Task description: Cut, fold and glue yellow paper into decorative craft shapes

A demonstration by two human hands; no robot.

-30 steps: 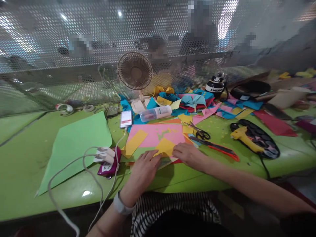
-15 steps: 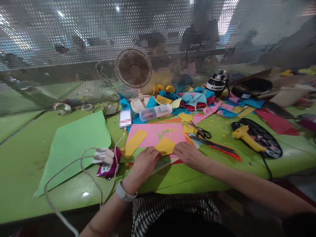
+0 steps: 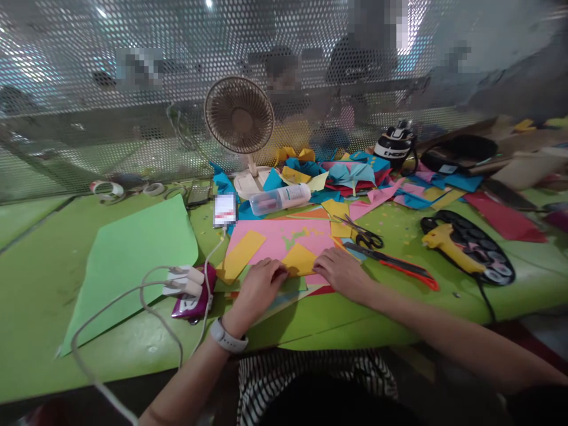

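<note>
Together, the left hand (image 3: 261, 288) and right hand (image 3: 344, 276) pinch the yellow paper (image 3: 300, 259) at its near corners; uneven pulling could crease or skew it.

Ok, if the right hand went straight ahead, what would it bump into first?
Most likely the nearest yellow paper. The grip of the right hand seems to touch that paper's right corner, though depth is unclear.

black rounded object with white band (image 3: 393, 149), dark capitals on band, E then M, rest uncertain, clear cylindrical plastic bottle (image 3: 280, 199), label print too small, dark shirt (image 3: 361, 66) behind grey perforated metal mesh (image 3: 146, 133), pale script, illegible
</note>
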